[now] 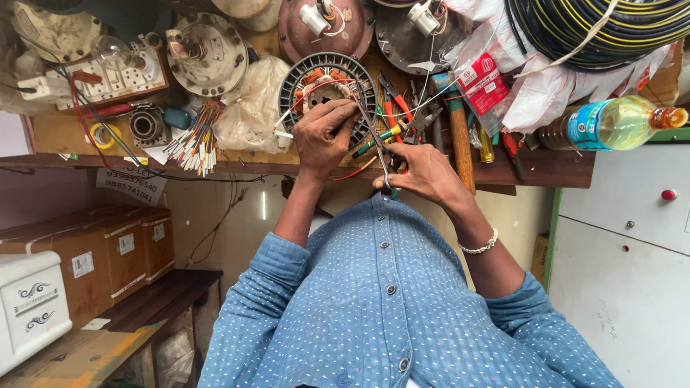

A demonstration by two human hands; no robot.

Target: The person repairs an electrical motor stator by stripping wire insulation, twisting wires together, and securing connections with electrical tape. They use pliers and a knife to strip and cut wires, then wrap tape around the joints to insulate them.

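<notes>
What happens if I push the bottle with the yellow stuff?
It would probably roll, because the bottle is round and lies on its side. It looks nearly full of yellow liquid, so it is likely heavy for its size. It seems to be clear plastic, so it should dent rather than shatter.

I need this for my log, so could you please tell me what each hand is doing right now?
Left hand: closed on the fan stator, fingers gripping its windings.
Right hand: closed around scissors.
</notes>
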